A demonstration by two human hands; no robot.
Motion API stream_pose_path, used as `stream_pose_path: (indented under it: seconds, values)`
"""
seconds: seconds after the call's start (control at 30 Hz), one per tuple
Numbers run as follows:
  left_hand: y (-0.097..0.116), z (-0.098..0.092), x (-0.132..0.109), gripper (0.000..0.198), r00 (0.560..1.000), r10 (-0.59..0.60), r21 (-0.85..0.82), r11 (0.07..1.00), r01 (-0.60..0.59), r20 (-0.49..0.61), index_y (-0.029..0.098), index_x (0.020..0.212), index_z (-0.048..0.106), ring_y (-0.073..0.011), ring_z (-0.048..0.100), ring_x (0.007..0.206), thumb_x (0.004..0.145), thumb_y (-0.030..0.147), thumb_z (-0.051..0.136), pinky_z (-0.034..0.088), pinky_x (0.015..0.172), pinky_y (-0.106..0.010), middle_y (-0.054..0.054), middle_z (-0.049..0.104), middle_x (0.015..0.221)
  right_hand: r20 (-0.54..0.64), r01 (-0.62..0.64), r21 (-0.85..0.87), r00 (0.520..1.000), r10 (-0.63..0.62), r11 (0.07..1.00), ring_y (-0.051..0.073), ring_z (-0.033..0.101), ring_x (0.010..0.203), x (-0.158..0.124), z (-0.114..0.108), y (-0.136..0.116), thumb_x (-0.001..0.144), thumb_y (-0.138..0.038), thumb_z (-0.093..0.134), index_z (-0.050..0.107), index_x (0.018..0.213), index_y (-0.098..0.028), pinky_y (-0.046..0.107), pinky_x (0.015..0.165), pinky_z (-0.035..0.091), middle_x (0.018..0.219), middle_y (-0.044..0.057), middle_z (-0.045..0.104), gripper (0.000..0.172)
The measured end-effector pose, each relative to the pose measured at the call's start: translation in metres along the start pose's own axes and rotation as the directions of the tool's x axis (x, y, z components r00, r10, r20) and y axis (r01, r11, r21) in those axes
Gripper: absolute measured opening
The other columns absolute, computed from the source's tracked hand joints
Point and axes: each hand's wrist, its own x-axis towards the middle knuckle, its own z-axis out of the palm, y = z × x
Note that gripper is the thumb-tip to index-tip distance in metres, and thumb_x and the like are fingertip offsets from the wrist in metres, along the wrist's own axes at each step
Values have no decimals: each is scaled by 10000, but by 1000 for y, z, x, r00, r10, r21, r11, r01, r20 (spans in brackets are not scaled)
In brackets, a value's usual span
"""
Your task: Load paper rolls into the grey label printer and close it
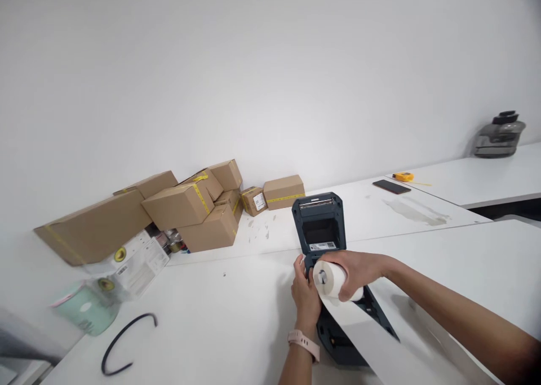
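My right hand (353, 272) is wrapped around a white label roll (327, 279), held over the open body of a dark label printer (342, 345). A long strip of label paper (372, 340) unrolls from it toward the lower right. My left hand (306, 297), with a pink band (303, 344) on its wrist, grips the printer's left side by the roll's end; its fingertips are partly hidden. The printer's lid (320, 221) stands raised behind the roll, a barcode sticker inside it.
Cardboard boxes (181, 204) are piled at the back left. In front lie packaged items (139, 264), a mint-green container (87, 309) and a curved black strip (114, 345). At the right are a phone (391, 187), a yellow tape measure (403, 177) and a dark jug (499, 137).
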Motion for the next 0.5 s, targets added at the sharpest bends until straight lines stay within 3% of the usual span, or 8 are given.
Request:
stream_pose_path:
  seconds: [0.33, 0.5]
  values:
    - [-8, 4, 4, 501, 999, -29, -101, 994, 32, 35, 191, 1423, 404, -202, 447, 1385, 950, 357, 416, 372, 1107, -322, -135, 475, 1503, 66, -154, -327, 981, 185, 932, 365, 641, 1058, 20, 9, 22, 482, -475, 845, 661, 1183, -214, 419, 872, 509, 1145, 91, 682, 771]
    - [-9, 5, 5, 477, 1000, -18, -116, 993, 20, 23, 178, 1384, 448, -211, 458, 1368, 939, 349, 431, 374, 1099, -318, -137, 501, 1475, 21, -152, -387, 985, 173, 910, 378, 650, 1051, 33, 22, 32, 485, -484, 830, 668, 1179, -202, 434, 876, 500, 1138, 113, 685, 766]
